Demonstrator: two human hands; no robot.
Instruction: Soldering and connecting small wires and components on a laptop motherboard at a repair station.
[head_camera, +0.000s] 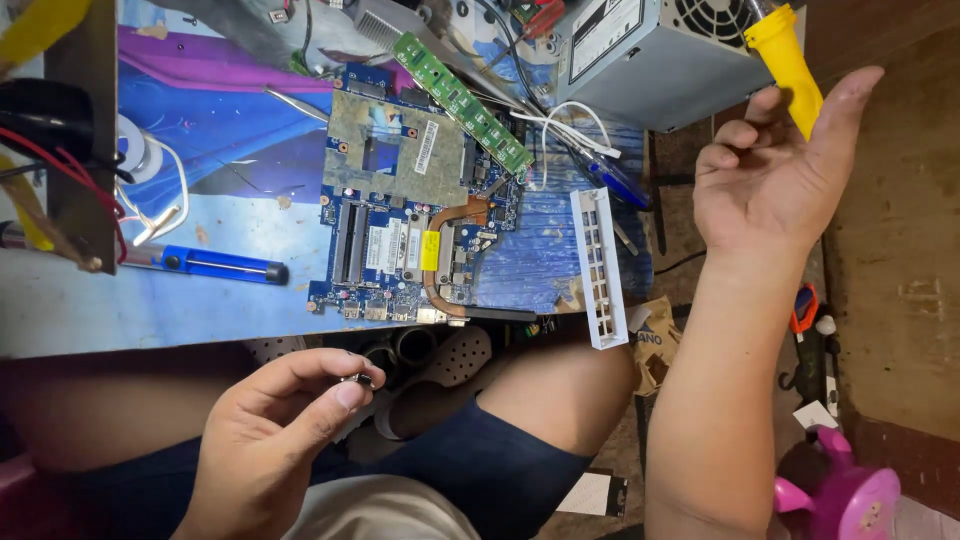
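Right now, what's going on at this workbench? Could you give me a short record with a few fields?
Setting: a cluttered repair table with a blue patterned cover.
Main item: a blue circuit board with a copper heat pipe, lying flat.
Left hand: low over the lap, pinching a small metal part between thumb and forefinger.
Right hand: raised, a yellow tool handle against its fingers.
Nearby: green memory stick, white slotted plate, grey power supply box, blue desoldering pump.
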